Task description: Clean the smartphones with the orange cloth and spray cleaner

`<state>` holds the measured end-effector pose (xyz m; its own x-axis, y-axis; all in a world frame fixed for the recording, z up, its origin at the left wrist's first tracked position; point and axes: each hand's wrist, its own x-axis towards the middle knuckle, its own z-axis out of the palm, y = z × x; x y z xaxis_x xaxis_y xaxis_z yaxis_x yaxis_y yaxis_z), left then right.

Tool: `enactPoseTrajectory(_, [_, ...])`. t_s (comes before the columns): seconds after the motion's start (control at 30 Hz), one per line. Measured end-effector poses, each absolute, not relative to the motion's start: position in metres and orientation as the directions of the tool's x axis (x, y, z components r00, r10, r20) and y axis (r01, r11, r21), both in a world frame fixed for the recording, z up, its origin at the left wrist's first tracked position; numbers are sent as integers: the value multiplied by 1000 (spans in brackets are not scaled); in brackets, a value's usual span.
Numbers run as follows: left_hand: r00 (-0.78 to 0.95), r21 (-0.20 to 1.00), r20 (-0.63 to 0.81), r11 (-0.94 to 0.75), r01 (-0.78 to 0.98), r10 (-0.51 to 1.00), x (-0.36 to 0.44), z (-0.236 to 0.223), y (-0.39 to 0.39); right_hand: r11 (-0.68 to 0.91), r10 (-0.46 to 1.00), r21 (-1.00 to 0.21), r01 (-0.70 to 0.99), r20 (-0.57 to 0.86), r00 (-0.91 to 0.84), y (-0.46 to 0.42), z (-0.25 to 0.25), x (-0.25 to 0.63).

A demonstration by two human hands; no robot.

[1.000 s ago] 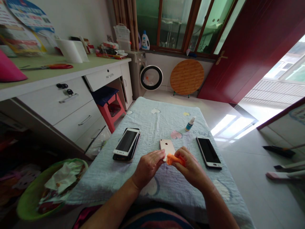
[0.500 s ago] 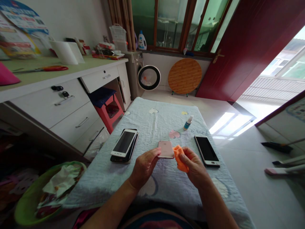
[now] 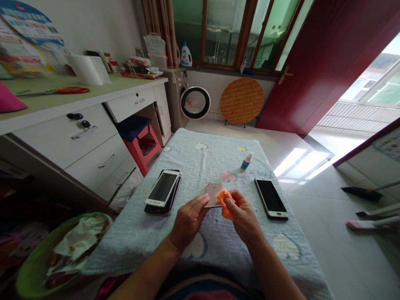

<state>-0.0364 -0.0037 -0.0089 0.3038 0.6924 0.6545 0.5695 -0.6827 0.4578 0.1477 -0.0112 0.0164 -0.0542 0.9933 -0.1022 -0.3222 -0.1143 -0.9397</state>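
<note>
A rose-gold smartphone (image 3: 213, 193) is held back side up over the table, gripped along its left edge by my left hand (image 3: 189, 217). Bunched in the fingers of my right hand (image 3: 245, 213) is an orange cloth (image 3: 225, 203), which overlaps the phone's lower right part. To the left, a white smartphone (image 3: 163, 188) rests on top of a dark one (image 3: 173, 199). On the right lies another smartphone (image 3: 271, 197), black screen up with a white edge. Farther back stands a small spray bottle (image 3: 246, 161) with a blue label.
A pale blue quilted cover (image 3: 200, 166) lies over the table. Left are a desk (image 3: 93, 98) with drawers, a red stool (image 3: 144, 146) and a green basin (image 3: 34, 271). Behind stand a washing machine (image 3: 176, 96) with its door swung out and a round wooden board (image 3: 242, 101).
My right hand has moved left with the orange cloth, from the phone's right edge to over its lower right part. My left hand keeps its hold on the phone.
</note>
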Motion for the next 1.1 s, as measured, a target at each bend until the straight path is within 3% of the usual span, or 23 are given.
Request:
enactPoseTrajectory(0.13, [303, 456, 653, -680, 574, 694, -36, -6, -4, -53, 996, -955, -292, -74, 59, 6, 5, 146])
enactPoseTrajectory(0.43, [283, 460, 653, -664, 589, 703, -33, -7, -4, -84, 963, -976, -199, -130, 235, 37, 2, 143])
enactPoseTrajectory(0.57, [251, 548, 592, -610, 572, 766, -33, -6, -5, -39, 988, -988, -149, -61, 143, 26, 22, 135])
enactPoseTrajectory(0.7, [253, 572, 556, -585, 574, 792, -31, -7, -6, 150, 981, -976, 159, 167, 97, 4, 41, 125])
enactPoseTrajectory(0.8, [278, 509, 562, -591, 626, 779, -31, -9, -6, 282, 950, -893, 351, 311, 27, -9, 51, 117])
enactPoseTrajectory(1.1, [337, 366, 490, -540, 758, 804, -30, -3, -9, 267, 953, -840, 472, 304, 1, 2, 37, 125])
